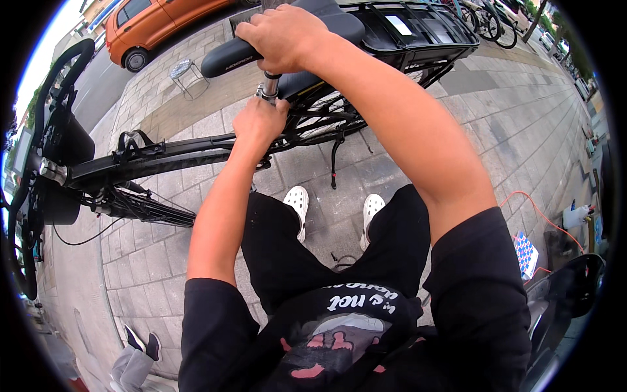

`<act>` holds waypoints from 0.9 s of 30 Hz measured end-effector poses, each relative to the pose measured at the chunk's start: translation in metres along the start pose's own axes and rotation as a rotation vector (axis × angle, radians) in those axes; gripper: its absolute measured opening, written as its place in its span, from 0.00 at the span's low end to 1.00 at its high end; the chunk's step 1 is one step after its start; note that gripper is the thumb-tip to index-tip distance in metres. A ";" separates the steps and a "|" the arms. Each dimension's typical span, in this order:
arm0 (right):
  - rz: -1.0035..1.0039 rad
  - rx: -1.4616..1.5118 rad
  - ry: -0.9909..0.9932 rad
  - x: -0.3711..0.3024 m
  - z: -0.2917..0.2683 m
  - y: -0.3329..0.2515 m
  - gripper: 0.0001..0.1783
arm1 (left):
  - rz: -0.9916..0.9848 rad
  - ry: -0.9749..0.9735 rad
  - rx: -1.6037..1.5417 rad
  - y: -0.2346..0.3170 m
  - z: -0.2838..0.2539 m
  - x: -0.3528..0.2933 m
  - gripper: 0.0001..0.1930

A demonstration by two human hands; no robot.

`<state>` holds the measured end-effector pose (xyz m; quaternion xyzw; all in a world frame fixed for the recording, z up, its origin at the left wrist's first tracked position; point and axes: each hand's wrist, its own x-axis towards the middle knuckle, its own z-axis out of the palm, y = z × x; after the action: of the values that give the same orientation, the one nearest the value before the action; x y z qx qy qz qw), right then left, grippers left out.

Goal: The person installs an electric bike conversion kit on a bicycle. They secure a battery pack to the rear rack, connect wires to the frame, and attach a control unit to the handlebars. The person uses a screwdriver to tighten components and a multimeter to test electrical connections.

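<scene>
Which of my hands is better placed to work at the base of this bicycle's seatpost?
Probably your left hand: it's low, beside the silver seatpost's base. Your right hand is higher up, gripping the black saddle.

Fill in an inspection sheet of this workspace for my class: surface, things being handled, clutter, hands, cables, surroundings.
Surface: grey paving, laid in blocks.
Things being handled: black bike, with its saddle on a silver post.
Clutter: a white bottle and a red, white and blue patterned item at the right.
Hands: right hand grips the saddle; left hand is at the post's lower end, its fingers mostly hidden.
Cables: an orange cord at the right; a thin black cable by the bike's front.
Surroundings: orange car, small stool, parked bikes, another person's shoes.
</scene>
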<state>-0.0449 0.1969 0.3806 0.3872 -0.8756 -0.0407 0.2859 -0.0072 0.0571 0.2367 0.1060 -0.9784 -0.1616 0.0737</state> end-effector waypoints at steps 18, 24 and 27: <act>-0.047 0.035 0.076 -0.002 0.012 0.005 0.26 | 0.206 0.254 -0.192 -0.024 0.002 -0.006 0.26; -0.031 0.016 -0.011 -0.001 0.008 0.003 0.20 | 0.280 0.126 -0.153 -0.037 -0.008 0.009 0.22; -0.022 0.063 -0.013 0.001 0.010 0.004 0.20 | 0.298 -0.079 -0.310 -0.074 -0.015 0.028 0.19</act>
<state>-0.0534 0.1977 0.3741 0.4052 -0.8740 -0.0189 0.2675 -0.0177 -0.0226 0.2291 -0.0588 -0.9488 -0.3014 0.0740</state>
